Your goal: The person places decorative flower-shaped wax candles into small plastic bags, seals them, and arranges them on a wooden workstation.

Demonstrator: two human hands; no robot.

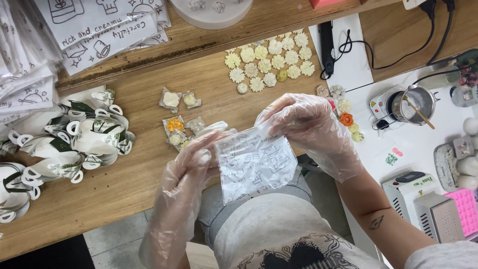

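A clear printed plastic bag [253, 162] hangs between both my hands, over my lap at the table's front edge. My left hand [191, 162], in a loose clear plastic glove, grips its left upper edge. My right hand [307, 128], gloved the same way, pinches the bag's top right corner. Just beyond my left hand lie several small wrapped flower-shaped pieces [178, 124] in tiny clear packets, one of them orange.
Several unwrapped cream flower pieces [269, 62] lie on the wooden table [129, 174]. White paper tags [74, 137] with green leaves pile at left, printed bags [94, 27] behind them. At right: a metal pot [417, 102] on a small heater, cables, a pink mould [465, 209].
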